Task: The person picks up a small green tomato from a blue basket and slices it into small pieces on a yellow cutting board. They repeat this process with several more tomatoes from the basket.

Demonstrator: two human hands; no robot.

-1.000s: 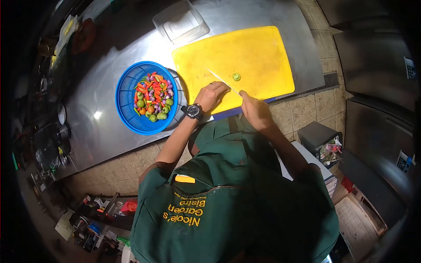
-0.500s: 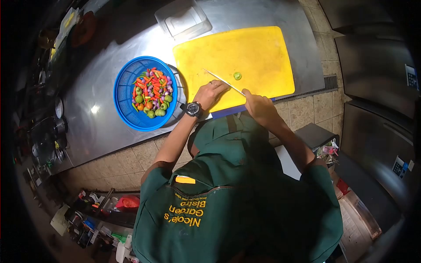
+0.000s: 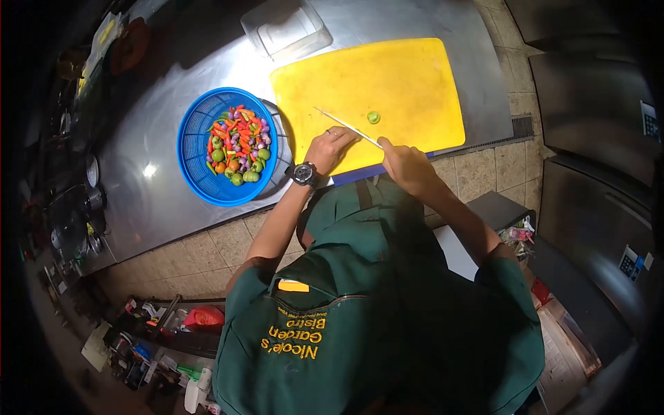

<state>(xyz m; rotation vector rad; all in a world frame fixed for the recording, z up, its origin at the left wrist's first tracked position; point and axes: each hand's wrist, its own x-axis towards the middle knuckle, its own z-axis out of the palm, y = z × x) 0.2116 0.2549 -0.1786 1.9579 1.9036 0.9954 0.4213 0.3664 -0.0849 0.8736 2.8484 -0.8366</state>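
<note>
My right hand (image 3: 408, 166) is wrapped round the handle of a knife (image 3: 347, 126), whose thin blade points up and left over the yellow cutting board (image 3: 387, 76). Beside the blade, my left hand (image 3: 329, 150) rests on the board's near left part, fingers bent together; whatever is under the fingertips is too small to make out. A small green piece (image 3: 373, 117) lies on the board beyond the knife. Left of the board stands a blue basket (image 3: 190, 162) holding red chillies, small purple shallots and green and orange tomatoes.
A clear plastic container (image 3: 287, 31) stands behind the board on the steel table (image 3: 138, 200). Pans (image 3: 93, 200) are at the far left. A dark open box (image 3: 494, 211) with packets stands right of my body.
The knife and both hands have shifted very slightly left in view, along with the board and basket. Both hands keep nearly the same pose.
</note>
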